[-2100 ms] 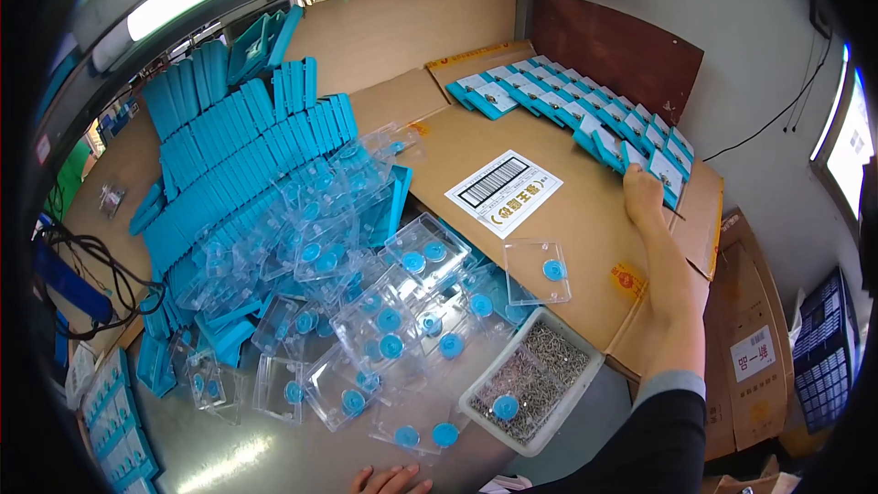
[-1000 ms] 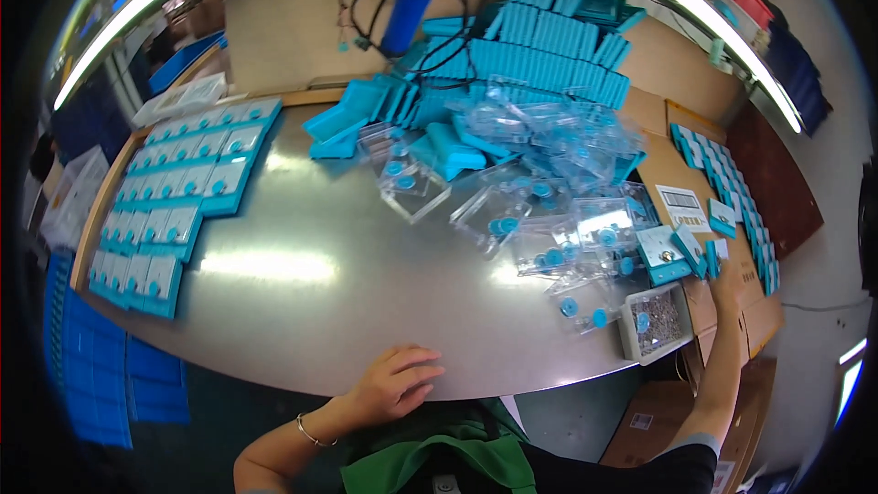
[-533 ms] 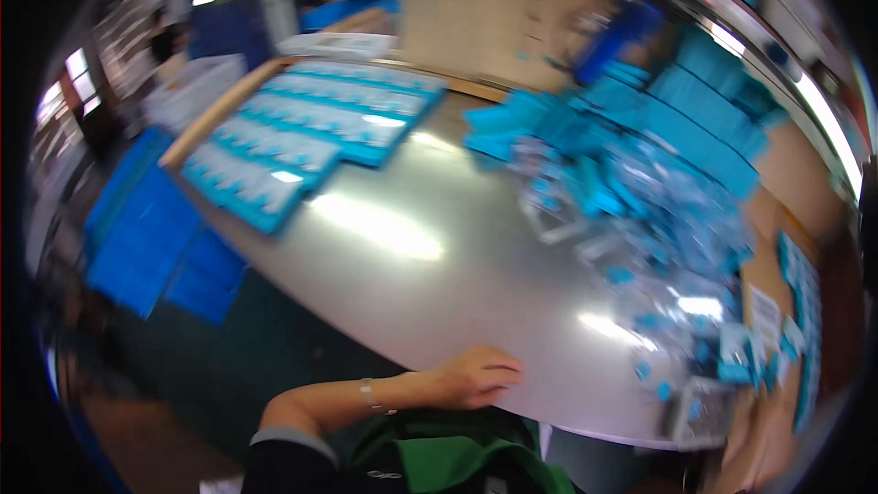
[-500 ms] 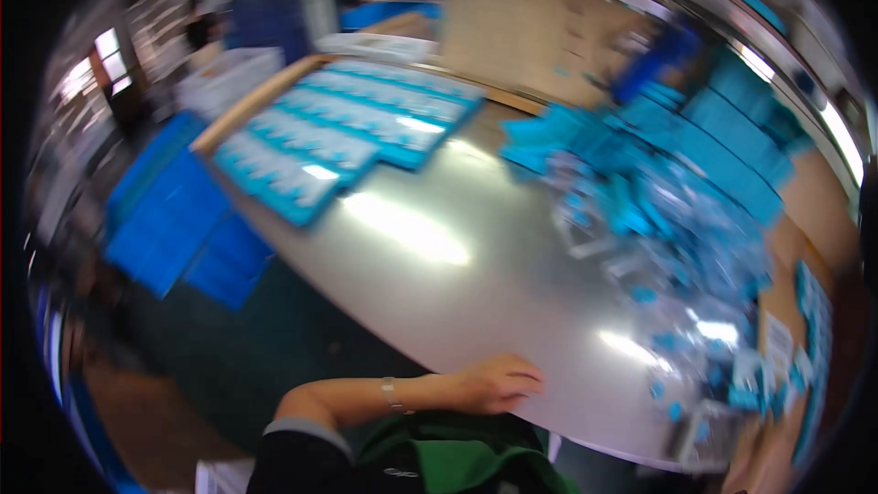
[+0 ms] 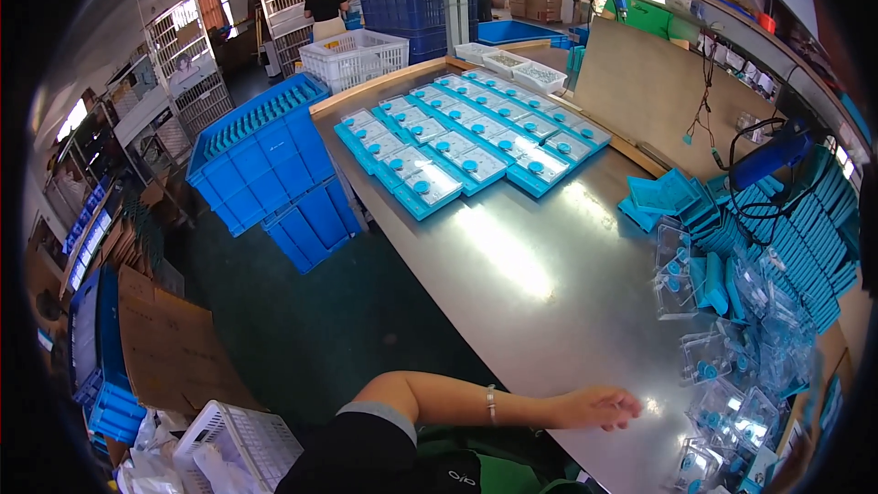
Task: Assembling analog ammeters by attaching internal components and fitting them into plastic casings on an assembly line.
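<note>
My left hand (image 5: 599,408) hovers by the near edge of the metal tabletop (image 5: 549,329), its fingers loosely bent and apart, holding nothing. A bracelet circles that wrist. To its right lies a heap of clear plastic covers with round blue knobs (image 5: 704,361), some in a loose pile. Beyond them, light-blue plastic trays (image 5: 663,192) lie jumbled beside tall nested stacks (image 5: 796,229). At the far left of the table, blue trays with clear covers (image 5: 457,142) lie side by side in several rows. My right hand is not in view.
Blue crates (image 5: 265,160) stand left of the table, the upper one filled with blue pieces. White bins of small parts (image 5: 517,69) sit at the back. A blue tool with a cable (image 5: 773,155) hangs at right. A person (image 5: 326,5) stands far off.
The view has swung leftward, so the table and trays now sit farther right in the picture. My left arm reaches farther right, its hand still empty.
</note>
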The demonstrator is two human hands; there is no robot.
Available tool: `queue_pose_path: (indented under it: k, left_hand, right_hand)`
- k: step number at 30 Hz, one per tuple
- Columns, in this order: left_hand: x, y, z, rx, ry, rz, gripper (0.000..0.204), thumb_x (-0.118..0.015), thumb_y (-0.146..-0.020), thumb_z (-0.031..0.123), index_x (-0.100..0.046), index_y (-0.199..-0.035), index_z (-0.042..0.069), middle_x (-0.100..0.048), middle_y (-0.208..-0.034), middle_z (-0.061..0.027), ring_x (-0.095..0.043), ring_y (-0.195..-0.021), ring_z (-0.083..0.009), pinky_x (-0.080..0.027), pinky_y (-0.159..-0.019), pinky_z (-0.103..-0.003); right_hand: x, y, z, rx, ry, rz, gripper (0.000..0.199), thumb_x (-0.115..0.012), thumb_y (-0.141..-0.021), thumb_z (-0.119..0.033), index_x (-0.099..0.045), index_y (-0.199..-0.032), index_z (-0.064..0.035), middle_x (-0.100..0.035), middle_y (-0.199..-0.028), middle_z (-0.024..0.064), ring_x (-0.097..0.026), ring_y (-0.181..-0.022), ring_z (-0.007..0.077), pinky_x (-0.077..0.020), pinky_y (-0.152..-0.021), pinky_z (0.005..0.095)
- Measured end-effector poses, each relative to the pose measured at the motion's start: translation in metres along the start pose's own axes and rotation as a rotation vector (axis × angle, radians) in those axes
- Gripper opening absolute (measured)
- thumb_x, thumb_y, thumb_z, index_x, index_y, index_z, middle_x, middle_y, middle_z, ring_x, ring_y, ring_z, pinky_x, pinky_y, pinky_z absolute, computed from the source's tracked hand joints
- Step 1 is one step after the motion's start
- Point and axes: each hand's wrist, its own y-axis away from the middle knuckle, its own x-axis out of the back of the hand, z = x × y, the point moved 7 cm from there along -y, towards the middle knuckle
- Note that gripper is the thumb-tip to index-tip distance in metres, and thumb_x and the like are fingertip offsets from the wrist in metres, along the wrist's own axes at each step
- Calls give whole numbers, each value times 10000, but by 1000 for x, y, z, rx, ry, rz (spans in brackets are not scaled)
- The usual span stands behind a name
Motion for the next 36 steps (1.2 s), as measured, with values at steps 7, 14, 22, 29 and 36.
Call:
queue_pose_path:
  k: [7,14,22,29,36]
  left_hand:
    - [14,-10,-5,149,810,117,504,-446,-952,393,-416,-1311,40,-536,-1241,-109,-555,-1093,-257,-508,-852,-421]
    - [70,34,13,215,592,317,430,-586,-866,185,-464,-1226,-17,-589,-1117,-144,-613,-986,-275,-561,-729,-399]
    - [54,30,0,296,475,386,397,-643,-834,152,-495,-1173,8,-616,-1039,-117,-646,-835,-207,-563,-582,-340]
    - [38,28,0,337,429,386,399,-662,-820,160,-505,-1155,10,-615,-1027,-110,-645,-820,-202,-562,-556,-334]
    - [23,27,4,393,150,232,369,-642,-840,121,-502,-1160,4,-613,-1019,-94,-638,-827,-185,-565,-593,-328]
  right_hand:
    - [-175,1,-330,533,-191,-417,325,-706,-715,-34,-583,-1016,-23,-611,-1085,218,-619,-928,362,-521,-719,399]
    - [-200,-27,-318,-348,-1255,-599,284,-565,-875,-109,-558,-1117,40,-560,-1222,193,-593,-1000,187,-487,-754,263]
    - [-188,-17,-320,-377,-1201,-370,240,-528,-904,-246,-436,-935,-27,-641,-846,174,-539,-525,113,-454,-507,209]
    - [-191,-3,-314,-336,-1262,-340,214,-596,-835,-32,-411,-941,-44,-638,-847,164,-536,-561,85,-462,-528,204]
    - [-206,-6,-290,-565,-1247,-569,159,-559,-855,-80,-421,-923,-39,-644,-785,151,-540,-524,93,-434,-484,201]
